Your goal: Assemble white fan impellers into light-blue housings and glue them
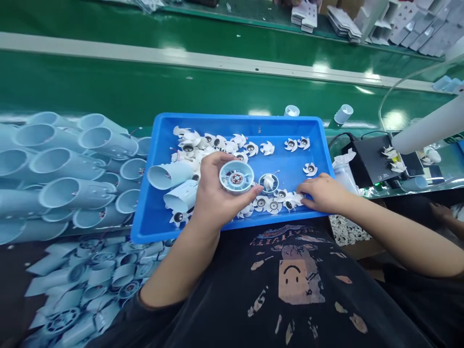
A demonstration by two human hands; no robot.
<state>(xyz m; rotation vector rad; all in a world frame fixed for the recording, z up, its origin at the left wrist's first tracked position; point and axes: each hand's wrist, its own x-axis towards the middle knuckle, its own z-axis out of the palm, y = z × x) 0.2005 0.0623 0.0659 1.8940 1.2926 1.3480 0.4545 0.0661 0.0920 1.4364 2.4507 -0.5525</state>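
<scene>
My left hand [213,193] is closed around a pale blue round fan housing [236,176] with a small motor in its middle, held over the blue tray [159,145]. My right hand [321,193] rests at the tray's front right, fingers curled on the small white fan impellers [279,203] lying there; what it grips is hidden. Several more impellers [250,147] are scattered across the back of the tray. Another housing [268,182] with an impeller in it lies between my hands. Two pale blue cone tubes [170,176] lie in the tray's left part.
A large heap of pale blue tubes [61,169] lies left of the tray, with more housings [90,285] below. A green conveyor belt [217,87] runs behind. A black device [369,159] with cables sits right, next to a white tube [427,128]. Folded cartons [340,19] are stacked far back.
</scene>
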